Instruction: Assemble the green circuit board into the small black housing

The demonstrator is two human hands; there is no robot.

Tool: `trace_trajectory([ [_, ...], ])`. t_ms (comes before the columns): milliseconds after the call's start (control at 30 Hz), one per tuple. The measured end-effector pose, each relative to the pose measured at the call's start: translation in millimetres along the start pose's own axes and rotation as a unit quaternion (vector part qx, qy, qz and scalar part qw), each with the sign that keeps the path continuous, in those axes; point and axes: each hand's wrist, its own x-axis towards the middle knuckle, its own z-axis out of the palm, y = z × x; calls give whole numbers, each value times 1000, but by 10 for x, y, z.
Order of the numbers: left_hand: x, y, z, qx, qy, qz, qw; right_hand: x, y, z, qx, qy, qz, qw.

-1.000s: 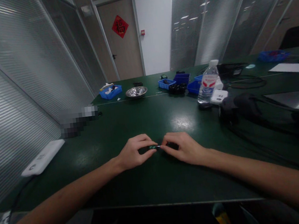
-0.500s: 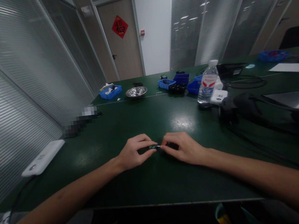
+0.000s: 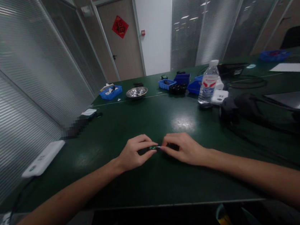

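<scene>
Between thumb and fingers, my left hand point(image 3: 136, 152) pinches a small green circuit board point(image 3: 152, 148) just above the dark green table point(image 3: 147, 185). Facing it, my right hand point(image 3: 183, 147) has its thumb and fingertips pressed together on a tiny, thin, silvery piece point(image 3: 158, 147). That piece lies at the board's right end; whether it is joined to the board I cannot tell. Only a narrow gap separates the two hands. The fingers cover parts of both small things.
Farther back are a metal bowl point(image 3: 137, 92) and blue baskets point(image 3: 111, 92). On the right stand a water bottle point(image 3: 208, 84), a white box point(image 3: 219, 97) and black gear with cables point(image 3: 243, 107). A white power strip point(image 3: 44, 159) lies at left.
</scene>
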Motion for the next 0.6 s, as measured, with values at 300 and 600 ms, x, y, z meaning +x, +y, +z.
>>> trace_trajectory([
  [300, -5, -7, 1, 0, 1, 2, 1000, -5, 0, 6, -4, 2, -4, 1000],
  [600, -4, 0, -13, -9, 14, -11, 1000, -7, 1, -13, 0, -1, 2, 1000],
])
